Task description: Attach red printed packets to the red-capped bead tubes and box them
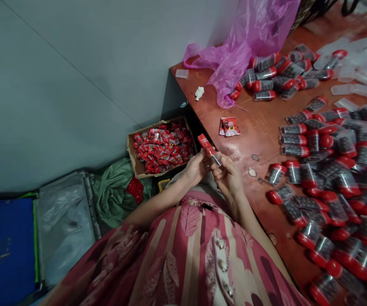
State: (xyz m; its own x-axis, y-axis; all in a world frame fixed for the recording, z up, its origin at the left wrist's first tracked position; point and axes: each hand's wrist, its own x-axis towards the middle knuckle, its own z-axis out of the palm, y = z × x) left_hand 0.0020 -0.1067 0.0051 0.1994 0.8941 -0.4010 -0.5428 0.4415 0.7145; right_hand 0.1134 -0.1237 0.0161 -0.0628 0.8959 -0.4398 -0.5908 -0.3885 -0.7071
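Just off the table's left edge, my left hand (196, 166) and my right hand (229, 173) meet around a narrow red printed wrapper (205, 143) with a silvery, see-through lower end. My right thumb and fingers pinch that lower end. My left fingers are closed at its side, partly hidden behind it. Whether something sits inside the wrapper I cannot make out. Flat red printed packets (230, 126) lie on the table beyond my right hand. A cardboard box (131, 158) full of small red wrapped pieces (164, 146) stands to the left of my hands.
Many clear tubs with red caps (293, 140) cover the right of the reddish table (250, 204). A pink plastic bag (234, 59), a crumpled white scrap (199, 93) and a small clear case (182, 74) lie farther back. Green cloth (115, 191) and a blue crate (11, 246) are at left.
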